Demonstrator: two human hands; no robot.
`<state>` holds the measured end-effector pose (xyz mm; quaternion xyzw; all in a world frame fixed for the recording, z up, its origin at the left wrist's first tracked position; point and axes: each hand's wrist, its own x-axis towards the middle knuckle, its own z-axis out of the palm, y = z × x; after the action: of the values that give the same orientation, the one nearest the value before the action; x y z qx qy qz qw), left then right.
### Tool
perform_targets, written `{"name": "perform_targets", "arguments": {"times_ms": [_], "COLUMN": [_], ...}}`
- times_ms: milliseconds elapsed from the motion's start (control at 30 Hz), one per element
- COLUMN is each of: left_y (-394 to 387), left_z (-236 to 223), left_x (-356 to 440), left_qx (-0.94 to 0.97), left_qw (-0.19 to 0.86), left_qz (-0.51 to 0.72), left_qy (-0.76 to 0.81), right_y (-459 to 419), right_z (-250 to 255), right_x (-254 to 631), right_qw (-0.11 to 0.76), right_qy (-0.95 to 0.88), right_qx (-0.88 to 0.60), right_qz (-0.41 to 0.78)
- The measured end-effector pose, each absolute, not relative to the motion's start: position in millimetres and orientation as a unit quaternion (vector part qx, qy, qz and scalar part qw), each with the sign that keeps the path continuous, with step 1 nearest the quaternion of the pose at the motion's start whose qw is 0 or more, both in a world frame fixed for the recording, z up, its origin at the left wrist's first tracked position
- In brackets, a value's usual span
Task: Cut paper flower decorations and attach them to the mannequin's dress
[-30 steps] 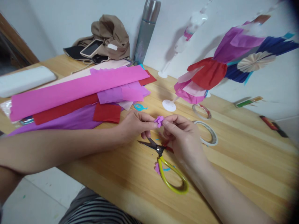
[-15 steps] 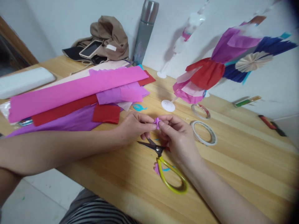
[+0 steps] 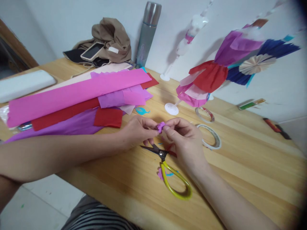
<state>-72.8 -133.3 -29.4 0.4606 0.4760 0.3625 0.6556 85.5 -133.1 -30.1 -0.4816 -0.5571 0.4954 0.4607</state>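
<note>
Left hand point(image 3: 141, 130) and right hand point(image 3: 185, 139) both pinching small purple paper piece point(image 3: 161, 127), piece held above table point(image 3: 254, 153), open scissors point(image 3: 162, 155) lying just below, tape roll point(image 3: 218, 141) beside right hand.

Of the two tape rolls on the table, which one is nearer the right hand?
The larger white roll, just beside the right hand. The smaller roll, showing some red, lies farther back toward the wall.
</note>
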Motion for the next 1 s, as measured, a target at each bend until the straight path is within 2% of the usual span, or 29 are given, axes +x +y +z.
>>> {"name": "perform_targets", "arguments": {"times_ms": [167, 400, 667, 733, 833, 900, 1000], "left_y": [-133, -133, -130, -130, -130, -129, -129], "left_z": [-29, -18, -18, -19, -19, -18, -17], "left_x": [-77, -76, -79, -81, -83, -83, -84], "left_qx": [0.475, 0.596, 0.471, 0.433, 0.399, 0.388, 0.377], "left_qw": [0.62, 0.505, 0.638, 0.667, 0.69, 0.695, 0.7], "left_qz": [0.396, 0.403, 0.379, 0.389, 0.399, 0.403, 0.402], "left_qy": [0.483, 0.477, 0.477, 0.465, 0.454, 0.453, 0.454], "right_y": [-133, -135, -125, -123, -129, -137, -145], "right_z": [-28, -33, -18, -11, -1, 3, 4], "right_x": [88, 87, 97, 107, 123, 129, 129], "right_qw": [0.454, 0.449, 0.411, 0.342, 0.156, 0.067, -0.009], "right_qy": [-0.565, -0.528, -0.542, -0.628, -0.798, -0.857, -0.885], "right_qx": [-0.495, -0.472, -0.456, -0.46, -0.428, -0.39, -0.384], "right_qz": [0.479, 0.545, 0.573, 0.527, 0.396, 0.33, 0.263]}}
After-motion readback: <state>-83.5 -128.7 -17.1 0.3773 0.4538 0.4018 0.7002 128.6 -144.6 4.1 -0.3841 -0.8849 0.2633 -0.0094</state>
